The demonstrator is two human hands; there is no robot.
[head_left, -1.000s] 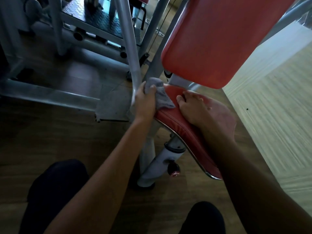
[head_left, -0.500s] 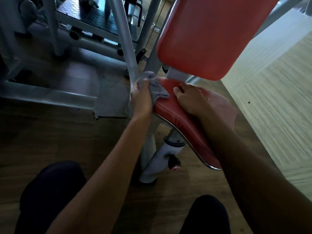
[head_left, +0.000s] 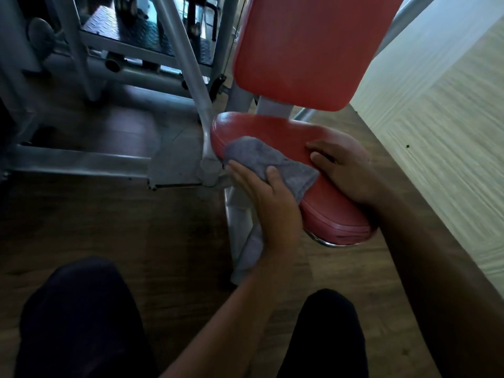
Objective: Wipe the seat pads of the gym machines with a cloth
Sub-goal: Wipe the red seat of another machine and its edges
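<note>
A red seat pad of a gym machine juts toward me, with a red back pad above it. My left hand grips a grey cloth and presses it on the seat's left front part; one end of the cloth hangs below my wrist. On the seat's right side lies my right hand, fingers spread flat on the pad.
A grey slanted frame tube runs down just left of the seat. Further grey machine frames and a tread plate stand at the back left. Dark wood floor lies below; a pale panelled surface rises on the right. My knees show at the bottom.
My left hand has drawn the cloth from the seat's far left end back along the pad toward me. My right hand has slid back along the seat's right side.
</note>
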